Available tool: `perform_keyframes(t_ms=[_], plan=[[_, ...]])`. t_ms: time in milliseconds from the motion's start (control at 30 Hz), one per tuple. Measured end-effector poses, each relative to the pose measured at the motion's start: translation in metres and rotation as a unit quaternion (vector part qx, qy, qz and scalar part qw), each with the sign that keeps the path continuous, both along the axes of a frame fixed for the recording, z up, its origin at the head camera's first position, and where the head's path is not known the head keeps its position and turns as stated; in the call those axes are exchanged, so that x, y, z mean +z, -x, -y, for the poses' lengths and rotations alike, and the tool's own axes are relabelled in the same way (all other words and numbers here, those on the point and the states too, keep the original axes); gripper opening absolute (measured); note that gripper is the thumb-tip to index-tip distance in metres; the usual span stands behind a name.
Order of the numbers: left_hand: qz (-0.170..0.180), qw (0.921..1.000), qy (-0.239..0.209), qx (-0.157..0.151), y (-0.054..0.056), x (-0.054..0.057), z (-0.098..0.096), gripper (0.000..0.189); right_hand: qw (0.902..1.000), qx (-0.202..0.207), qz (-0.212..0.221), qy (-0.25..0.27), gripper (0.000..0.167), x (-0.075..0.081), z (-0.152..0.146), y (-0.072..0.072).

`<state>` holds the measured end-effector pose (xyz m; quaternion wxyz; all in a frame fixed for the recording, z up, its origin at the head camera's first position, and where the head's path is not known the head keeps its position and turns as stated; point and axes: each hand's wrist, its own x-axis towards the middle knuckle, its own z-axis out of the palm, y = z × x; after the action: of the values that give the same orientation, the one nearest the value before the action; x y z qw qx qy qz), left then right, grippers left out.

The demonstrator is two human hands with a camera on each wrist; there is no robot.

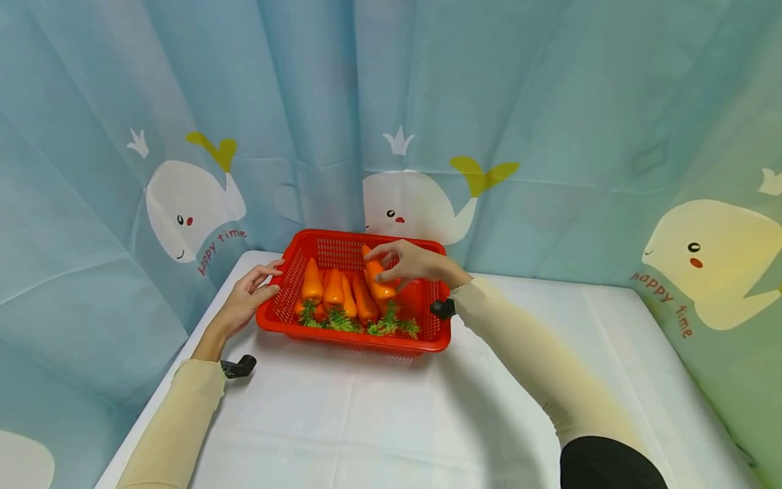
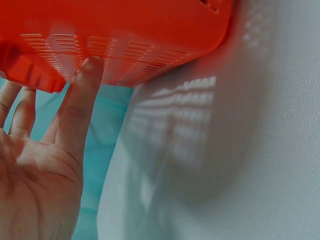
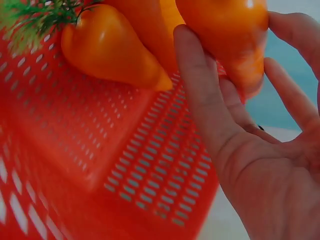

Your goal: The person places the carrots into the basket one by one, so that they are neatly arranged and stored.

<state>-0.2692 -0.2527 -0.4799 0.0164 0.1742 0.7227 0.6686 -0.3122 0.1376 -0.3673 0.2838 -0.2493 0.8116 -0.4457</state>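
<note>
A red slotted plastic basket [image 1: 354,343] sits on the white table and bears several orange carrots [image 1: 333,291] with frilly green tops. My right hand [image 1: 411,261] reaches over the basket's right part and grips one carrot [image 3: 225,25] between thumb and fingers. That carrot's pointed end is turned toward the back of the basket. Another carrot [image 3: 112,50] lies on the basket floor near the right fingers. At the left end, my left hand [image 1: 244,299] rests its fairly straight fingers on the basket's rim, with the thumb [image 2: 85,95] against the outer side wall.
The basket stands near the back edge of the white-covered table [image 1: 342,421]. A light blue curtain [image 1: 550,122] with white whale prints hangs behind and at both sides. Black camera mounts [image 1: 239,367] sit on the wrists.
</note>
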Motion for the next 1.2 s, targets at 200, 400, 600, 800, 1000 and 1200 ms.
perform_keyframes(t_ms=[200, 400, 600, 800, 1000, 1200], plan=[[-0.001, 1.0000, -0.002, 0.003, 0.001, 0.002, -0.001, 0.031, 0.9999, 0.004, 0.016, 0.000, 0.056, -0.012, 0.016, 0.008], [0.001, 1.0000, -0.007, 0.005, 0.000, 0.002, 0.000, 0.032, 0.9995, 0.006, 0.030, 0.000, 0.056, -0.024, 0.030, 0.015], [0.004, 1.0000, -0.008, 0.000, -0.001, 0.001, -0.001, 0.031, 0.9973, -0.009, 0.073, -0.004, 0.057, -0.034, 0.038, 0.017], [-0.001, 1.0000, -0.008, -0.001, -0.001, 0.001, -0.001, 0.030, 0.9956, -0.013, 0.091, -0.018, 0.054, -0.037, 0.042, 0.017], [0.003, 0.9999, -0.009, -0.003, 0.000, 0.001, -0.002, 0.030, 0.9942, -0.026, 0.101, -0.026, 0.049, -0.042, 0.045, 0.018], [0.012, 0.9999, -0.005, 0.002, -0.001, 0.000, -0.001, 0.031, 0.9945, -0.038, 0.092, -0.032, 0.048, -0.046, 0.047, 0.017]])
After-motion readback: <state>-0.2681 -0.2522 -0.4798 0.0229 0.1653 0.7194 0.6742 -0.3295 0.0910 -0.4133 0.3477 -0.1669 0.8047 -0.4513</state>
